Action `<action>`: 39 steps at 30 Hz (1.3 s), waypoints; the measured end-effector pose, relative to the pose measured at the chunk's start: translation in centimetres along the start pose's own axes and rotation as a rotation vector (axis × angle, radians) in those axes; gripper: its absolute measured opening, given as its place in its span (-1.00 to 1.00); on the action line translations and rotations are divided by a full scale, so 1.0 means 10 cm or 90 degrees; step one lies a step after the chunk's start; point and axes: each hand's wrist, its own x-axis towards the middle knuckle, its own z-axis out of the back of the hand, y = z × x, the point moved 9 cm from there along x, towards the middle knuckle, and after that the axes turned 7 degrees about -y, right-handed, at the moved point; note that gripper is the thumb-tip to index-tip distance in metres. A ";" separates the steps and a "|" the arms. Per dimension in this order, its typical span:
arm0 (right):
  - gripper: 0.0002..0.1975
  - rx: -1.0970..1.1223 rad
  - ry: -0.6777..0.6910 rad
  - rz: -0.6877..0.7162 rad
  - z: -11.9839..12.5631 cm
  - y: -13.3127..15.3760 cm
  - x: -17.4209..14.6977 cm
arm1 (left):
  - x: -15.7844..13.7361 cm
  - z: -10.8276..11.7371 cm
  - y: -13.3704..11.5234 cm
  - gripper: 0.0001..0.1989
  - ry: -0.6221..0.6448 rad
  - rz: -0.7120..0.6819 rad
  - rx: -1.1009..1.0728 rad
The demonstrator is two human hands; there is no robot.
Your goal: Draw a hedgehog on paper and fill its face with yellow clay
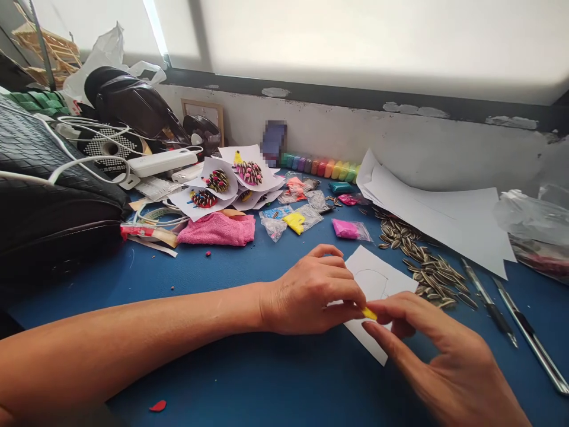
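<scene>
A small piece of yellow modelling clay [370, 314] is between my two hands. My left hand [315, 290] is closed, pinching one end of it between thumb and forefinger. My right hand [438, 350] comes from the lower right. Its forefinger touches the clay and its thumb tip lies just below, in a loose pinch. Beneath both hands is a white paper sheet [367, 344] with a thin curved outline drawn on it, partly covered by my fingers. Past the paper is an opened bag of yellow clay [294, 222], with a bag of magenta clay [347, 229] nearby.
Sunflower seeds [438, 276] lie in a heap beyond my right hand, beside a pen [491, 305] and a craft knife [531, 338]. Seed-covered paper pictures [217, 181] and a pink cloth [217, 229] are at the back left. A red scrap [157, 406] lies near the front edge.
</scene>
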 end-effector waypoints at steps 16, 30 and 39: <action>-0.93 0.086 -0.004 0.045 0.05 0.10 -0.01 | -0.01 -0.04 0.07 -0.89 0.066 0.180 -0.245; -0.80 -0.060 -0.154 -0.061 0.36 -0.19 0.16 | -0.10 0.15 0.63 -0.85 -0.095 0.453 -0.311; -0.86 -0.152 -0.065 0.122 0.02 -0.01 0.05 | -0.09 0.01 0.42 -0.89 -0.034 0.323 -0.263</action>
